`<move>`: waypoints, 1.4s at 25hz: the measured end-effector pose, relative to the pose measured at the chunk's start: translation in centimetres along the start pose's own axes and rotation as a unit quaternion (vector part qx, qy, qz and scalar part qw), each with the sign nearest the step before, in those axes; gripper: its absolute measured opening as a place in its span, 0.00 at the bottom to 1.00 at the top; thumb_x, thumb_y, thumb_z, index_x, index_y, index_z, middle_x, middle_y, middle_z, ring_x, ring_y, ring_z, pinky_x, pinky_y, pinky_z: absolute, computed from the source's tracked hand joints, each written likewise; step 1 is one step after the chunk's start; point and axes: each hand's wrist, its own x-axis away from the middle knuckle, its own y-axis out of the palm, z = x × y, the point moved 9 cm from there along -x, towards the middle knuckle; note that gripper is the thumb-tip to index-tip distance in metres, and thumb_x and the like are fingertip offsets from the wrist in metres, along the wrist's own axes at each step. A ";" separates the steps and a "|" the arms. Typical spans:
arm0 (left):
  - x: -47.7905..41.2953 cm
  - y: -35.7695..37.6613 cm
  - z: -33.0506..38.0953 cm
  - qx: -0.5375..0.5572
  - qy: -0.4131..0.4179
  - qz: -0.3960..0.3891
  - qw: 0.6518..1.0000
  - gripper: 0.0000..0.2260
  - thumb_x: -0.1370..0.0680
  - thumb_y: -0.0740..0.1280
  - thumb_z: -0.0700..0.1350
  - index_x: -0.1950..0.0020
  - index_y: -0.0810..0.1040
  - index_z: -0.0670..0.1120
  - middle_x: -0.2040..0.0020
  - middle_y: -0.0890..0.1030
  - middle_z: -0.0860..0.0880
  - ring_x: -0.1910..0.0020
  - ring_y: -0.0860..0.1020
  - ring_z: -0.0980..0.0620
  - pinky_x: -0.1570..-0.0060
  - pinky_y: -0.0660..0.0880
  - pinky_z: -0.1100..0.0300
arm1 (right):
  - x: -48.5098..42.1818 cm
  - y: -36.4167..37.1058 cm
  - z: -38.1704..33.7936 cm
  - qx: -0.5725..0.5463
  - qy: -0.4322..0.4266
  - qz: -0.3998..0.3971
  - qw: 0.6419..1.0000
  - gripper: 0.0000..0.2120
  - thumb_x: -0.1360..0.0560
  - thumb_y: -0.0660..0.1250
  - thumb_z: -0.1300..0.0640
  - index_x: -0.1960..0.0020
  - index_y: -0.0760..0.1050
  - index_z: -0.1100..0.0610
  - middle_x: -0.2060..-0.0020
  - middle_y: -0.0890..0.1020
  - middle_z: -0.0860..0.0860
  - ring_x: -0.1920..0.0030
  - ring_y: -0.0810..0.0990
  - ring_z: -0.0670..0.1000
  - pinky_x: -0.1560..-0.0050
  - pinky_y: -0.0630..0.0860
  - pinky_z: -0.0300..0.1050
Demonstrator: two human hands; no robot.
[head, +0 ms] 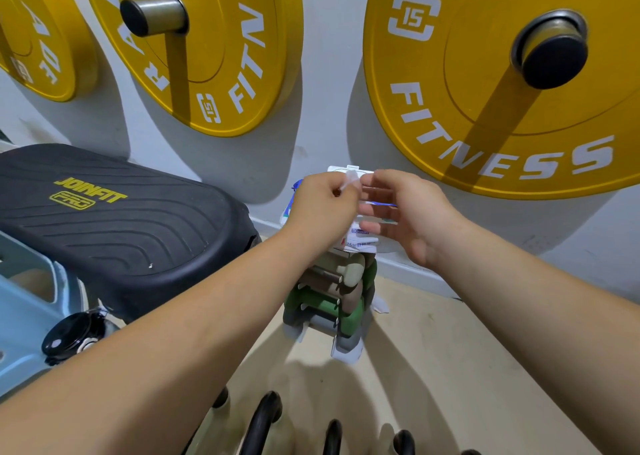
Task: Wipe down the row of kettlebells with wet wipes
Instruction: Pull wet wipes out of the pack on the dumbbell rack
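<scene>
A white pack of wet wipes (pixel 360 238) with blue print rests on top of a small dumbbell rack, its flip lid (pixel 349 169) raised. My left hand (pixel 320 208) covers the pack's left side and pinches the tip of a white wipe (pixel 351 179) at the opening. My right hand (pixel 412 215) hovers at the pack's right side with relaxed fingers, touching or nearly touching it. Black kettlebell handles (pixel 265 420) poke up along the bottom edge; their bodies are out of view.
A stacked rack of green, brown and grey dumbbells (pixel 332 298) stands on the beige floor below the pack. Yellow 15 kg plates (pixel 485 83) hang on wall pegs above. A black padded bench (pixel 114 219) on a light-blue frame sits at left.
</scene>
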 end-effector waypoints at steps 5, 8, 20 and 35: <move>0.9 0.0 -2.3 0.225 -0.192 -0.034 0.955 0.11 0.21 0.67 0.41 0.42 0.84 0.38 0.56 0.86 0.40 0.61 0.83 0.45 0.59 0.80 0.56 | 0.0 0.4 0.5 0.042 -0.023 -0.033 0.998 0.08 0.26 0.74 0.56 0.48 0.85 0.57 0.52 0.86 0.56 0.55 0.85 0.57 0.54 0.85 0.52; 0.7 -0.1 -2.6 0.216 -0.179 -0.049 0.959 0.11 0.20 0.65 0.37 0.41 0.83 0.37 0.51 0.87 0.36 0.55 0.87 0.41 0.51 0.84 0.50 | 0.0 0.7 0.9 0.024 -0.029 -0.025 0.999 0.11 0.29 0.78 0.56 0.49 0.84 0.61 0.53 0.87 0.58 0.53 0.88 0.59 0.57 0.84 0.50; 0.1 -4.9 -3.3 0.316 -0.213 0.140 0.914 0.08 0.19 0.59 0.41 0.48 0.77 0.46 0.48 0.85 0.39 0.50 0.86 0.40 0.49 0.84 0.46 | 0.6 -2.8 0.4 0.090 0.024 0.167 0.981 0.04 0.20 0.60 0.66 0.47 0.71 0.61 0.60 0.84 0.62 0.70 0.85 0.58 0.64 0.86 0.52; 4.2 -14.7 -1.1 0.218 -0.151 0.289 0.920 0.09 0.18 0.55 0.47 0.45 0.75 0.51 0.46 0.80 0.45 0.47 0.80 0.46 0.43 0.78 0.50 | 0.8 -3.4 1.0 -0.172 0.079 0.247 0.950 0.10 0.19 0.57 0.63 0.43 0.76 0.57 0.43 0.83 0.56 0.54 0.87 0.58 0.51 0.85 0.50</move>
